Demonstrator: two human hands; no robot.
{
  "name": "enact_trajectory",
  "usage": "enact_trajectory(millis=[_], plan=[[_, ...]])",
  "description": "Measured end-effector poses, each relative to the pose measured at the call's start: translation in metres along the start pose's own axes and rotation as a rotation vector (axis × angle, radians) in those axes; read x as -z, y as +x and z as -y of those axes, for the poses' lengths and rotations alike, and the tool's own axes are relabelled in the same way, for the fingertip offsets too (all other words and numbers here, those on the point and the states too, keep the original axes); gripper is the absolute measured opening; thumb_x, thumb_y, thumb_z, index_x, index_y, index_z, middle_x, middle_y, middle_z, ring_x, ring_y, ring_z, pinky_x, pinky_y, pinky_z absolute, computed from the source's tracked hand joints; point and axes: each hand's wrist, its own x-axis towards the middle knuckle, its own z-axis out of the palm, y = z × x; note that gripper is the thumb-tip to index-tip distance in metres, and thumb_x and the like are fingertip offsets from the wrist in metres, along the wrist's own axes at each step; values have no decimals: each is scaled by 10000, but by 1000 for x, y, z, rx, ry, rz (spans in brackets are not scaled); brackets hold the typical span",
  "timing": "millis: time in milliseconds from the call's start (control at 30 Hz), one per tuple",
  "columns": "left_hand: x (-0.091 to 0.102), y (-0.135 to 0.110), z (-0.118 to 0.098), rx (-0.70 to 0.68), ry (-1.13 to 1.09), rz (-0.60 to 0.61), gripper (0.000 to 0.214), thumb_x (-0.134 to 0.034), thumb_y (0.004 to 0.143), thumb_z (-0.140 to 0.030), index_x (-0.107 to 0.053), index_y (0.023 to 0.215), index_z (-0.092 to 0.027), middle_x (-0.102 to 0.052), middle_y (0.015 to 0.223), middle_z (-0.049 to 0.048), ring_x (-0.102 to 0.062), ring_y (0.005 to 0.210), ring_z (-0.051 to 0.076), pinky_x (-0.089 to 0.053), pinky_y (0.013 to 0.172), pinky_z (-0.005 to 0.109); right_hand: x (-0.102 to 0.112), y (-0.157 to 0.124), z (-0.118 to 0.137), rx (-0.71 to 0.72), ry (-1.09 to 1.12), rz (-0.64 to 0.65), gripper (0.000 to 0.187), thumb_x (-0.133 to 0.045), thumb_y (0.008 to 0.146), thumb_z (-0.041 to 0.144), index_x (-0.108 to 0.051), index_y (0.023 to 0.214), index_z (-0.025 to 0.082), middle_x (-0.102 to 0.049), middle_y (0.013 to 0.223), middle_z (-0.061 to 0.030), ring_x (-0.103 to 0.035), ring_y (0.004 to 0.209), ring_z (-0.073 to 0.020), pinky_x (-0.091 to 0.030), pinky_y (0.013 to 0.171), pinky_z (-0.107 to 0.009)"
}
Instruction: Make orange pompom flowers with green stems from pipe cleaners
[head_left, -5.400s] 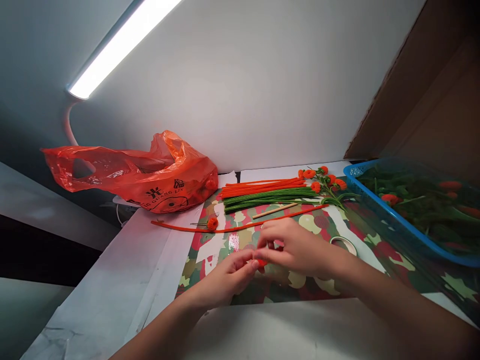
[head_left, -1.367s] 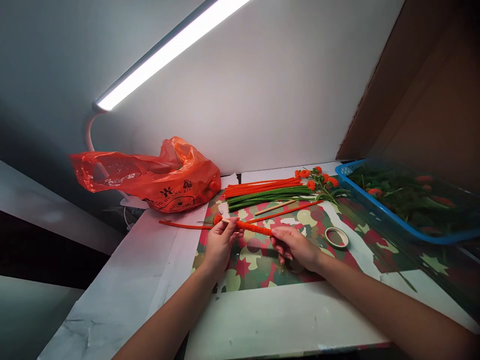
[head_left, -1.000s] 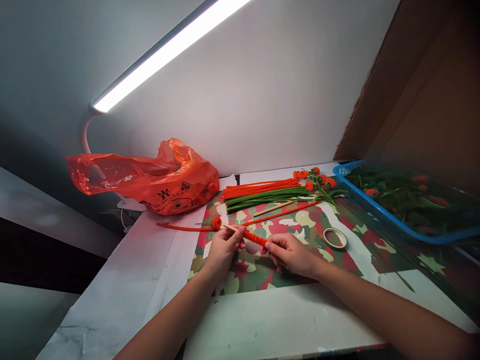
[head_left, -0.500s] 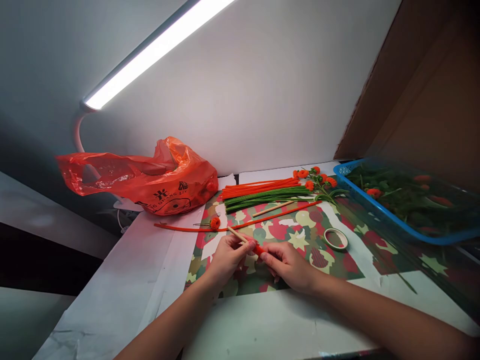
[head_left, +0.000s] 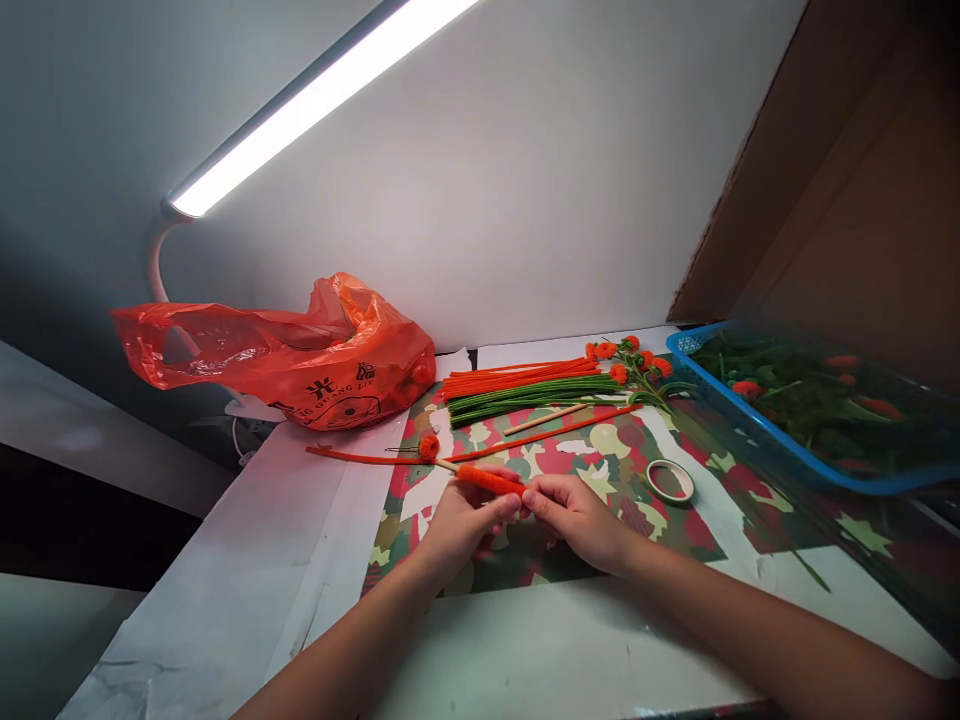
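My left hand [head_left: 466, 520] is closed round a thin wooden stick with an orange pipe cleaner coiled on it [head_left: 484, 480]. My right hand [head_left: 574, 510] pinches the right end of that coil, fingers pressed together. Both hands sit over the patterned mat [head_left: 637, 510]. A long straight orange pipe cleaner [head_left: 375, 458] lies just beyond, with a small orange pompom flower [head_left: 428, 446] on it. A second bare wooden stick [head_left: 546, 419] lies further back.
Bundles of orange [head_left: 525, 376] and green pipe cleaners [head_left: 536, 396] lie at the back, beside finished orange flowers [head_left: 637, 360]. A tape roll [head_left: 670, 479] lies right of my hands. A blue basket [head_left: 757, 430] of flowers stands right; an orange plastic bag [head_left: 300, 350] left.
The coil on the stick was long, got pushed together short half a second ago, and now shows longer again toward the left. My hands have stayed close together over the mat.
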Motion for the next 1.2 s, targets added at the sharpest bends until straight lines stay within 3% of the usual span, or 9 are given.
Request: enact_trajectory(millis=[100,267,533,733,933,1100,1200], plan=[[-2,0,2,-5,-1,40,433,-809,591,-342,-592,918,-158,-571,632,-32,-483,451,57,-332,370,140,1,0,-1,2,23,9,434,-548,792,579,-491,669,167,-354,541,64,-329,484,-71,-336,440,-196],[2,1,1,66,-37,76,380,-763,662,-360,-582,933,-165,-586,583,-23,-433,404,58,-278,327,143,4,1,2,8,3,0,481,-500,795,628,-503,662,166,-344,530,61,-310,478,-74,-304,434,-204],[6,-1,-6,17,15,-115,314,-807,611,-301,-648,836,-150,-699,688,36,-665,655,160,-514,578,219,9,3,4,46,-77,-20,483,-491,819,597,-390,588,186,-304,513,68,-280,475,-71,-242,435,-211],[18,8,-4,-100,-67,-101,259,-815,601,-272,-697,785,-133,-701,633,33,-662,593,149,-522,577,218,14,6,6,42,10,30,484,-506,797,599,-363,562,200,-279,469,85,-239,430,-63,-277,421,-213],[32,15,-17,-171,-151,-235,299,-847,533,-268,-702,748,-120,-693,591,24,-646,532,129,-512,527,193,38,11,19,53,-71,-38,428,-494,795,514,-346,541,203,-268,470,81,-208,407,-58,-191,390,-217],[42,17,-32,-248,-224,-352,346,-857,505,-260,-698,777,-116,-704,609,27,-659,556,123,-532,567,186,69,18,21,75,-159,-105,419,-445,808,463,-280,517,212,-238,474,82,-227,405,-65,-300,450,-243],[48,20,-35,-255,-289,-397,374,-865,476,-262,-693,768,-105,-705,625,27,-658,547,120,-544,581,192,80,20,20,93,-276,-131,407,-439,818,472,-330,529,208,-298,491,62,-280,447,-89,-267,461,-246]])
